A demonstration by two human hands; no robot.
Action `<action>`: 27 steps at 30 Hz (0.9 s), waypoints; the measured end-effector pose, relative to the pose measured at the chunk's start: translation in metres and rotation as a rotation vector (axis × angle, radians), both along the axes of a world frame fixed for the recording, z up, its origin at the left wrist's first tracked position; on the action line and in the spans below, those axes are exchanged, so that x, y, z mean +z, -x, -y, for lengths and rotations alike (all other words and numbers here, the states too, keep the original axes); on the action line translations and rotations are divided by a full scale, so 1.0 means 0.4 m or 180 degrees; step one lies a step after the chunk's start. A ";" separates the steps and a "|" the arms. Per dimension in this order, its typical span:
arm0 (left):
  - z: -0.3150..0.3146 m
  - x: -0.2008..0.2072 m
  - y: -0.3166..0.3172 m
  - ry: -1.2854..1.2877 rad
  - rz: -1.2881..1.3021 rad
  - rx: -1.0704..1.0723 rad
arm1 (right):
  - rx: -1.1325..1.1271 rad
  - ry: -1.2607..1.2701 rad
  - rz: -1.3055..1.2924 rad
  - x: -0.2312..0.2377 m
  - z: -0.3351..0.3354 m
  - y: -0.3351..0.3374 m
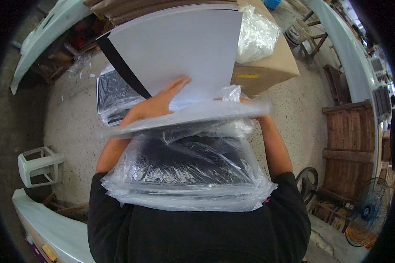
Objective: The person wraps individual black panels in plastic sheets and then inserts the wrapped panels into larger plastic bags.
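Two bare hands are before us, and the left hand [160,103] lies flat against a white sheet [184,48], fingers straight and clenching nothing. The right hand [249,104] is at the blurred edge of the plastic bag [193,162]; film hides most of it, so we cannot tell whether it grasps that edge or only touches it.

We count one white face turned toward us (its layered top edge stops us counting any sheets behind), with one black band [126,65] along its left side. One plastic bag lies between the arms, just in front of the torso, with dark material inside. Beyond, we see one cardboard box [272,72] at the right bearing one crumpled bundle of clear plastic [256,37], one wrapped dark stack [116,92] on the floor, one white stool [40,165] and one fan [368,212].

Both forearms reach forward from black sleeves. The left one passes behind the bag's raised edge, its fingers pointing up and rightward; the right one slants inward to the film.
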State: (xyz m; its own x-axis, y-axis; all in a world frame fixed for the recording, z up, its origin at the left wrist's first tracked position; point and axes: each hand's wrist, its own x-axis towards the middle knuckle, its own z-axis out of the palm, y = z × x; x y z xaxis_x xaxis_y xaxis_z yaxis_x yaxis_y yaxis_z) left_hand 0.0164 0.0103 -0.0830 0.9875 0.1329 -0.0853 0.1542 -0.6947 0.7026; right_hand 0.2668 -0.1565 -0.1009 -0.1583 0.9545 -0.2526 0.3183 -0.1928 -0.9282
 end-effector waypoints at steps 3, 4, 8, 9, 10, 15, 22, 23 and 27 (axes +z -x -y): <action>0.051 -0.092 0.003 -0.0080 -0.0722 -0.0159 | -0.0053 -0.0143 0.0327 0.017 0.006 -0.066; 0.066 -0.139 0.015 0.0082 -0.0972 -0.0175 | -0.0755 -0.0897 0.1021 0.050 0.023 -0.117; 0.062 -0.202 0.042 -0.0250 -0.1426 0.0022 | -0.3235 -0.3148 0.0061 0.360 0.079 -0.123; 0.047 -0.142 0.030 -0.0576 -0.1406 0.0043 | -0.2727 -0.3610 -0.0131 0.433 0.089 -0.082; 0.035 -0.042 -0.001 -0.0352 -0.0793 0.0156 | -0.2380 -0.3157 -0.0698 0.402 0.085 -0.065; 0.136 0.260 -0.064 0.0661 0.1834 0.1373 | -0.0641 -0.1308 -0.3020 0.306 -0.076 0.195; 0.152 0.196 -0.081 0.1570 0.1862 0.1620 | -0.0505 -0.1108 -0.3594 0.279 -0.067 0.210; 0.142 0.202 -0.075 0.1730 0.1648 0.1636 | -0.0639 -0.1143 -0.3489 0.286 -0.064 0.211; 0.113 0.229 -0.076 0.1660 0.1552 0.1865 | -0.2267 -0.1493 -0.2121 0.300 -0.059 0.217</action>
